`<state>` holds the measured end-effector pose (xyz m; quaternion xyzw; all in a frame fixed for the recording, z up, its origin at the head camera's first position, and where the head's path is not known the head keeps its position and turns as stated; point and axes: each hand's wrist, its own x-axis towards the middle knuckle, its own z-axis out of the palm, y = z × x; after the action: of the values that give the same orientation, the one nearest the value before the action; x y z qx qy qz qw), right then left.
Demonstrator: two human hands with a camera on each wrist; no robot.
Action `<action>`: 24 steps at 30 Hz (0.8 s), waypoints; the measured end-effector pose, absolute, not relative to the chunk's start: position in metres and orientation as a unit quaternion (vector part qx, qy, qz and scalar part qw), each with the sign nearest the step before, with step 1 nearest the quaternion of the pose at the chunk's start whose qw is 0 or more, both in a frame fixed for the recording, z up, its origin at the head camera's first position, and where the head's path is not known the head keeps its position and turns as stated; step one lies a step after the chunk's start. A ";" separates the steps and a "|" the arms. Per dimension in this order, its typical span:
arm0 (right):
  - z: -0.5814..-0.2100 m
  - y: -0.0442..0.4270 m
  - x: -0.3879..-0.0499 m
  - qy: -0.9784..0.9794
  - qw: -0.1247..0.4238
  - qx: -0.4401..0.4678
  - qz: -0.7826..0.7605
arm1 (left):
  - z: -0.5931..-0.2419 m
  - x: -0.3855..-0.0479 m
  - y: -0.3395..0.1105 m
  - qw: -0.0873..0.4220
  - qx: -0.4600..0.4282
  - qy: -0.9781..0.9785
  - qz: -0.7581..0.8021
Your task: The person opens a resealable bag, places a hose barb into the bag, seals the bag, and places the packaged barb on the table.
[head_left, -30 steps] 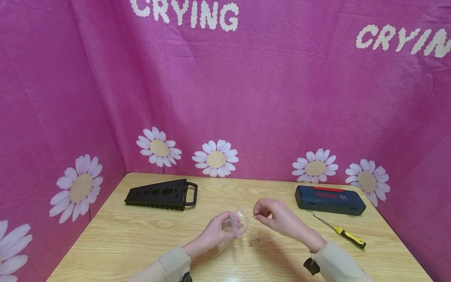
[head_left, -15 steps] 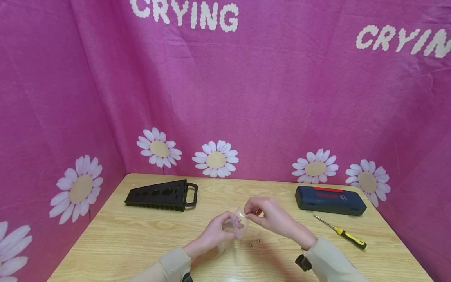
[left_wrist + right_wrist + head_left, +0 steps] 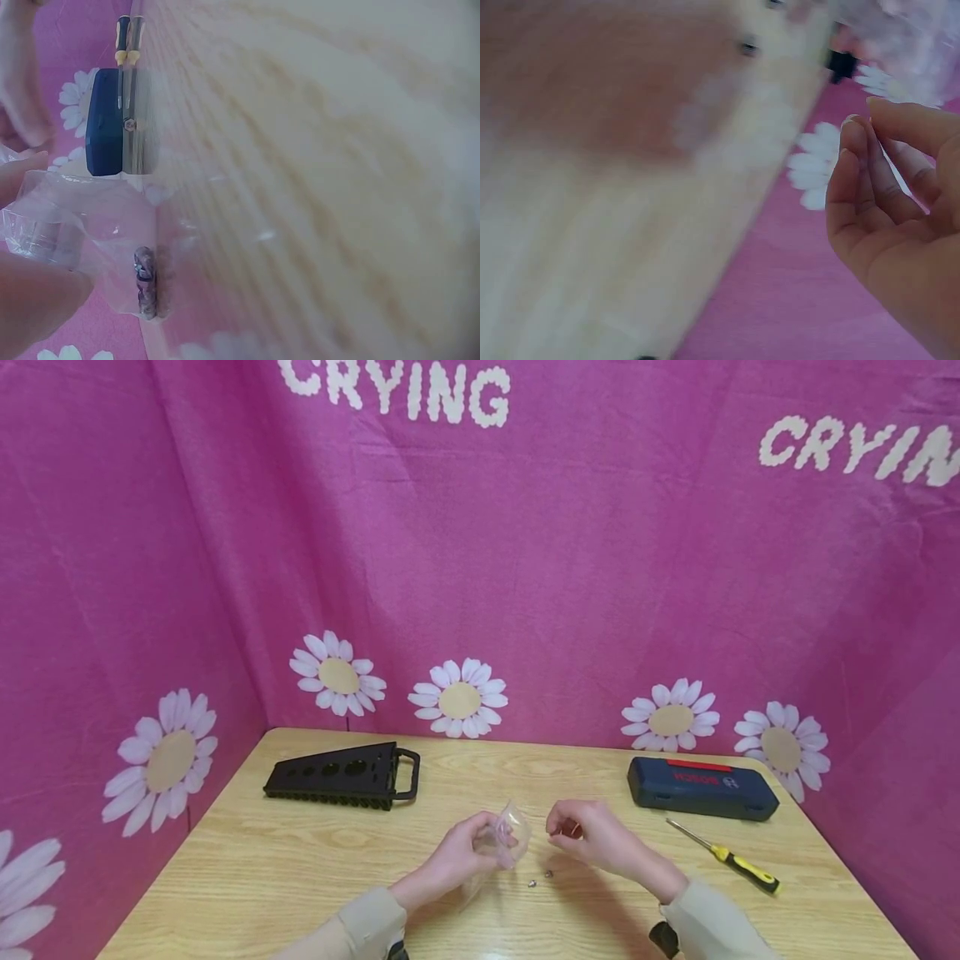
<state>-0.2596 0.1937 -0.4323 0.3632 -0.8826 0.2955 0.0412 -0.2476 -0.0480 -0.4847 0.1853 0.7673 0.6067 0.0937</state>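
My left hand (image 3: 463, 852) grips a clear plastic bag (image 3: 514, 835), its mouth facing right. Through the film in the left wrist view, a cluster of small metal pieces, seemingly screws (image 3: 145, 283), sits at the bottom of the bag (image 3: 112, 206). To the right of the bag, my right hand (image 3: 600, 837) hovers over the table, fingers loosely bent. Nothing shows between its thumb and fingertips (image 3: 856, 127) in the right wrist view. Below the hands lie two small screws (image 3: 532, 883), close together on the wood.
A black wrench rack (image 3: 333, 775) with a handle lies at the back left of the wooden table (image 3: 247, 877). On the right are a dark blue Bosch case (image 3: 703, 789) and a yellow-black screwdriver (image 3: 738, 862). A pink cloth (image 3: 525, 568) hangs behind.
My right hand moved left to the bag's mouth with a small piece pinched in its fingers, then drew back right without it. The left hand and bag stayed in place.
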 end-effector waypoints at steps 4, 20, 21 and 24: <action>-0.451 0.200 -0.259 -0.885 0.000 0.357 0.297 | -0.485 -0.247 -0.048 0.088 0.187 0.768 0.606; -0.480 0.201 -0.258 -0.892 -0.049 0.331 0.305 | -0.488 -0.249 -0.048 0.085 0.194 0.773 0.598; -0.480 0.200 -0.257 -0.892 -0.047 0.332 0.303 | -0.488 -0.249 -0.048 0.086 0.192 0.773 0.599; -0.481 0.200 -0.257 -0.892 -0.042 0.333 0.302 | -0.487 -0.248 -0.048 0.089 0.190 0.772 0.601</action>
<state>-0.2571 0.1996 -0.4807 0.3333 -0.8923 0.3016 -0.0415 -0.2481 -0.0480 -0.4870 0.1900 0.7715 0.6006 0.0895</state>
